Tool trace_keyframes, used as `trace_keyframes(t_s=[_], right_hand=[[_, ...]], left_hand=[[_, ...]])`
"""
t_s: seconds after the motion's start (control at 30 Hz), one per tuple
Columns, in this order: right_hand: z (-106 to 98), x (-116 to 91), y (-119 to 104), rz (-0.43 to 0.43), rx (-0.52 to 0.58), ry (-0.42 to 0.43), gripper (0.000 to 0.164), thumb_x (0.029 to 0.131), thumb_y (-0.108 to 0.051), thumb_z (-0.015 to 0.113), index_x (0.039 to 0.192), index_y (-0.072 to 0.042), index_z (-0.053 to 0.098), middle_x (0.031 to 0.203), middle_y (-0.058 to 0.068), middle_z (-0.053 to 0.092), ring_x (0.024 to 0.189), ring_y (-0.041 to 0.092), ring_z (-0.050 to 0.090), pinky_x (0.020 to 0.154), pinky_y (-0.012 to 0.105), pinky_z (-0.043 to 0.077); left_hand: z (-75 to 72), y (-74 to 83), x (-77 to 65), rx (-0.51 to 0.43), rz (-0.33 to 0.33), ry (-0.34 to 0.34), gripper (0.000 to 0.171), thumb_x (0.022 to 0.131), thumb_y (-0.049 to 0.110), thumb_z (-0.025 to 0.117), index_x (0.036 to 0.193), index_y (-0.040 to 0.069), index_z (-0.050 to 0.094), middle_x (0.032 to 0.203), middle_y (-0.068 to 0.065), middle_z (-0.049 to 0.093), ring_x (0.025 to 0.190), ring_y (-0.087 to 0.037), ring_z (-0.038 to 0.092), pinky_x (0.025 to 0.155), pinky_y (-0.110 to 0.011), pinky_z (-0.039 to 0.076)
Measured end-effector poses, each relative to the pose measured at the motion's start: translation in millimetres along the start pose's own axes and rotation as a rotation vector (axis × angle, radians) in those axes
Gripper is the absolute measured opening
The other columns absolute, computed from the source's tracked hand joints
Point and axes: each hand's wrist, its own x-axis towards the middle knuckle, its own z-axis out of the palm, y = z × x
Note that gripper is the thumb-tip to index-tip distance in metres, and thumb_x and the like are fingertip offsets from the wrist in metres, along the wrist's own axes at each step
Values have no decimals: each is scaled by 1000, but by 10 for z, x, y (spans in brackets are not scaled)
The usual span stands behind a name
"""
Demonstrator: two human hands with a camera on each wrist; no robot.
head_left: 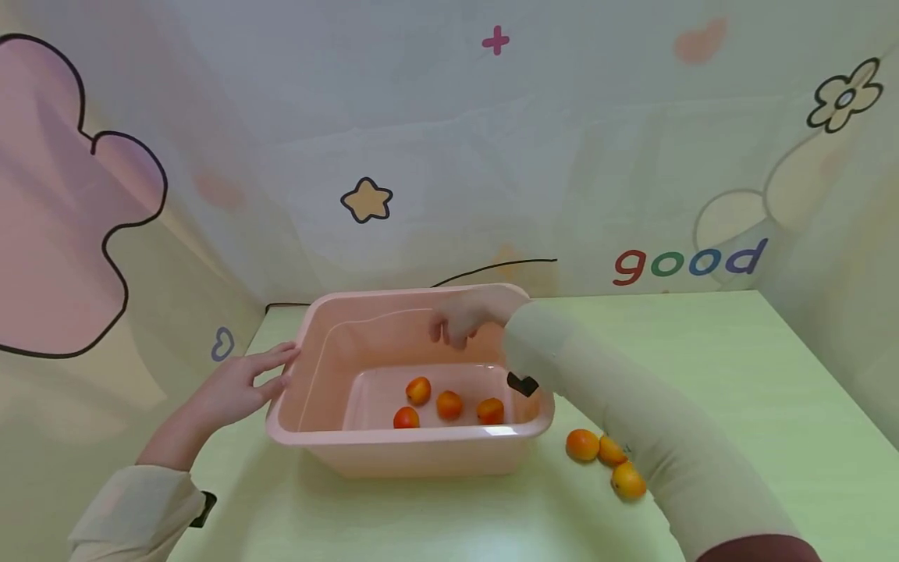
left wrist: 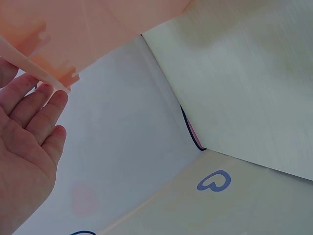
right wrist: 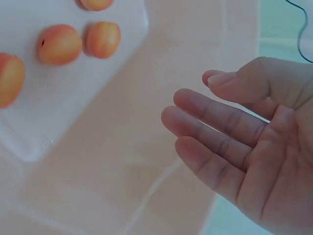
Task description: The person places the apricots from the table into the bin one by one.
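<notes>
Left hand (head_left: 235,386) at the tub (head_left: 407,454), right hand (head_left: 465,316) spread above its floor

At far left, the wall cloth (head_left: 281,179) bears a large pink shape (head_left: 52,211) with a dark outline and, lower down, a small blue heart (head_left: 222,343). My left sleeve (head_left: 133,503) comes up from the bottom corner, with a dark piece (head_left: 204,509) at its edge. My left hand reaches the tub's left rim, its fingers nearly straight and touching that edge, the thumb set lower.

The pink tub stands upright on the pale green table (head_left: 702,367). Four orange fruits (head_left: 449,406) lie on its floor, toward the front; the leftmost is partly hidden by the front rim. On the cloth above the tub is a yellow star (head_left: 367,200).

My right hand hangs inside the tub, near the back wall and beyond the fruits. Its grip is loose: the fingers are gently bent, the thumb stands apart from them, and the palm is bare. My right sleeve (head_left: 632,414) crosses over the tub's right side. Beside that side, on the table, three more fruits (head_left: 582,445) sit close together, next to the sleeve. Farther right, the cloth carries the word "good" (head_left: 667,264) in coloured letters, with an outlined flower (head_left: 845,97) above.
</notes>
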Motion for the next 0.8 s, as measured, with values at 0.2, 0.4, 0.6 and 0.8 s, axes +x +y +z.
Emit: trace_keyframes(t_s=[0.2,0.4,0.6,0.8], right_hand=[[-128,-230,159,-61,18,56,35,80,-1,53,110,-18,55,111,3,56,99,19,52,82,30,47],[-180,-408,503,-160,89,110,39,78,-1,49,116,-9,52,115,11,55,101,22,52,85,33,46],[-161,-571,838,-212,158,198,39,78,-5,51,117,-3,53,111,14,56,96,22,54,81,34,48],[-138,-752,1104,-218,266,294,34,80,-10,58,113,-6,54,104,11,57,93,22,54,80,35,49]], left_hand=[[-1,7,-2,-3,-7,-5,48,88,23,54,130,3,44,136,-15,40,120,-41,39,88,-54,38],[-1,9,-10,-10,-11,-2,48,88,24,54,130,4,44,136,-14,40,120,-40,39,86,-53,39],[4,8,-17,1,-7,0,48,88,24,54,130,4,44,136,-14,41,117,-40,42,83,-50,41],[9,5,-8,3,0,7,47,87,22,55,129,3,45,136,-14,41,116,-39,44,83,-49,41]])
